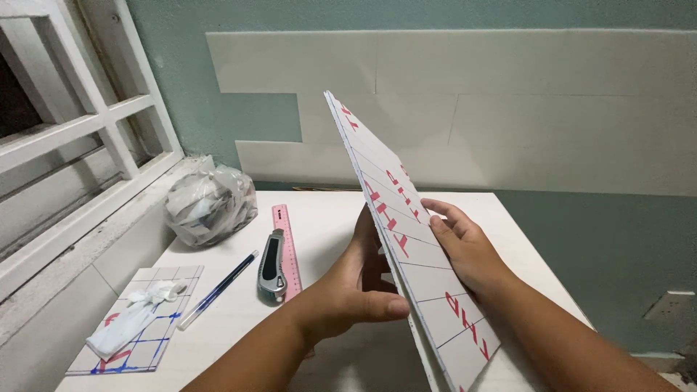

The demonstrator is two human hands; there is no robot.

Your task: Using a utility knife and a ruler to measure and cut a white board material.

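A thin white panel [406,239] with a grid of fine dark lines and red markings on its backing stands tilted steeply on edge above the table [327,218], gripped from both sides.

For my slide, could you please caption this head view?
Both hands, left and right, hold a white grid-lined panel with red markings tilted on edge above a white table.
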